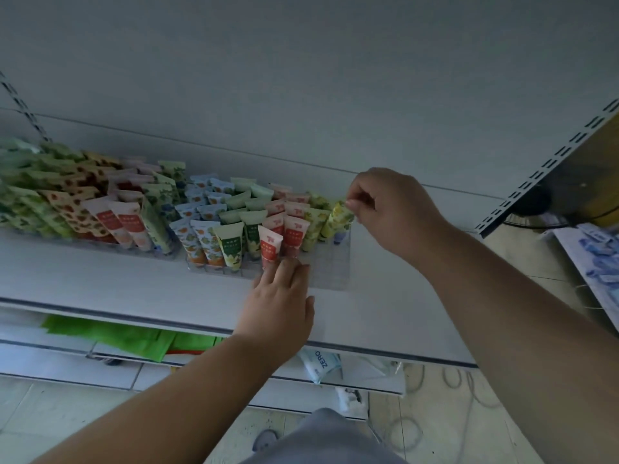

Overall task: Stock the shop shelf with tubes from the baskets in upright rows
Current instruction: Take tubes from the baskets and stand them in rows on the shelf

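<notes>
- The tubes (234, 222) stand cap-down in rows inside a clear divider tray (331, 262) at the middle of the frame, on the white shelf (100, 279); the tray's right-hand lanes show bare at the front.
- Your right hand (392, 209), right of centre, pinches the crimped top of a yellow-green tube (340, 217) between thumb and fingertips; that tube stands at the right end of the rows, leaning slightly, just beside another yellow-green one.
- Your left hand (281, 299) lies below the rows at centre, fingers reaching forward to the base of a red-and-pink tube (269, 246) at the front of its lane. The fingertips touch its lower end, but whether they curl round it you cannot tell from here.
- Both hands are thus at the tray's right half, the left at the front edge, the right further back and to the right, well apart.
- To the left of the frame, a second batch of taller tubes (77, 202) in green, orange and red prints leans back in crowded rows.
- Below the shelf edge, lower left, green packets (127, 336) lie on a lower shelf; a white pack marked ZERO (320, 361) sits under the centre.
- At the right edge, a slotted upright (549, 169) runs diagonally, with blue-and-white packs (599, 259) beyond it.
</notes>
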{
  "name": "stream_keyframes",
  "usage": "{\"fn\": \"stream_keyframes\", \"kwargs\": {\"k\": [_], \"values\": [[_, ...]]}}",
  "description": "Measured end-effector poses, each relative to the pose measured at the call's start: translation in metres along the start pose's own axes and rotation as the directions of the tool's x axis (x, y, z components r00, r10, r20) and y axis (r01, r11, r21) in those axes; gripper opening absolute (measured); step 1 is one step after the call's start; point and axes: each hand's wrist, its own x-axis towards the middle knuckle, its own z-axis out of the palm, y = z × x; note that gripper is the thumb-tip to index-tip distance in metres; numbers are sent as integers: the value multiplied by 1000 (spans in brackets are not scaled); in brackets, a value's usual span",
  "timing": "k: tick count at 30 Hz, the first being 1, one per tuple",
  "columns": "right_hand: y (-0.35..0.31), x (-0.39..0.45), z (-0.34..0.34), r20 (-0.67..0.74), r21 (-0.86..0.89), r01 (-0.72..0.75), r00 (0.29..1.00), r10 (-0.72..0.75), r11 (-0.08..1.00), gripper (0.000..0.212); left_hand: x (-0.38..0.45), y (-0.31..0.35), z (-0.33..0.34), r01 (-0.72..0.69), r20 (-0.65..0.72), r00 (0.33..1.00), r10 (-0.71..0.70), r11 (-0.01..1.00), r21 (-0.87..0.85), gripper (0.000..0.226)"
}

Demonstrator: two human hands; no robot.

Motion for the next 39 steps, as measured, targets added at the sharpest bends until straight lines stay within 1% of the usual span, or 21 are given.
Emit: {"fn": "stream_keyframes", "kwargs": {"k": [3, 8, 11, 15, 17, 19, 21, 23, 25, 28, 30, 34, 39], "values": [[1, 5, 15, 34, -68, 33, 999, -31, 997, 6, 1, -3, -1, -8, 15, 1000, 7, 1000, 27, 38], [3, 5, 34, 130, -113, 27, 991, -13, 993, 9, -1, -6, 1, -37, 5, 999, 36, 998, 48, 38], [-1, -1, 37, 52, -128, -8, 999, 15, 992, 6, 0, -6, -1, -28, 24, 999, 28, 999, 22, 39], [-14, -13, 31, -85, -159, 29, 995, -43, 987, 19, -2, -11, -6, -18, -6, 1000, 17, 997, -77, 39], [-28, -18, 29, -122, -105, 76, 988, -89, 992, 21, -8, -11, -12, -4, -64, 998, -6, 988, -153, 32], [-44, -21, 29, -123, -31, 162, 979, -164, 986, 22, -19, -11, -21, 19, -138, 989, -50, 976, -215, 28], [-62, -20, 32, -109, 75, 244, 966, -235, 967, 24, -33, -15, -31, 79, -184, 974, -128, 965, -252, 26], [-82, -19, 36, -110, 182, 290, 956, -274, 940, 26, -50, -23, -41, 145, -220, 953, -206, 954, -264, 27], [-107, -18, 42, -103, 257, 328, 944, -312, 909, 26, -69, -35, -55, 218, -255, 926, -280, 945, -246, 29], [-156, -17, 49, -38, 351, 375, 921, -388, 858, 28, -101, -59, -82, 322, -283, 879, -383, 916, -240, 24], [-193, -9, 56, 2, 382, 416, 893, -450, 825, 28, -125, -84, -104, 364, -315, 845, -431, 897, -252, 21], [-284, 12, 86, -30, 449, 492, 842, -538, 746, 24, -182, -155, -147, 410, -406, 781, -474, 880, -239, 22], [-419, 41, 134, -55, 512, 514, 819, -571, 688, 23, -254, -254, -206, 491, -458, 707, -539, 840, -231, 24]]}}
